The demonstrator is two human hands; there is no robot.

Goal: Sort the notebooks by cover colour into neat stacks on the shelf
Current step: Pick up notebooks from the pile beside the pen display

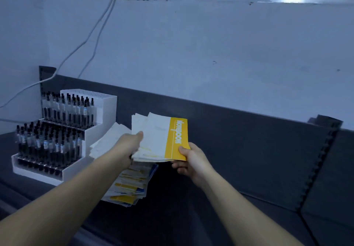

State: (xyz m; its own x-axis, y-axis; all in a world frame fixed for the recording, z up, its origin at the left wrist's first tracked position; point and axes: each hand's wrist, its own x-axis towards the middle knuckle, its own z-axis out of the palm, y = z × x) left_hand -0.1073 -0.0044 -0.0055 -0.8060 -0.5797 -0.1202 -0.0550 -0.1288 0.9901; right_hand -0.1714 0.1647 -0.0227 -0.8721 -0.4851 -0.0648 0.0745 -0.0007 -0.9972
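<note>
My left hand (pixel 132 144) is curled round the left edge of a held bundle of notebooks (pixel 159 140), thumb on top. My right hand (pixel 188 161) pinches the near right corner, thumb on the yellow band. The bundle hangs in the air above a loose pile (pixel 132 184) of yellow and blue covers lying skewed on the dark shelf (pixel 239 169).

To do this step well, I would square the fanned edges between both palms before setting the bundle flat on bare shelf, well apart from the mixed pile.

Counts: two hands, one held bundle of several notebooks (number unclear), one pile and one stepped white pen stand (pixel 104 108) holding many dark pens. Two cables (pixel 92 35) run down the wall.
</note>
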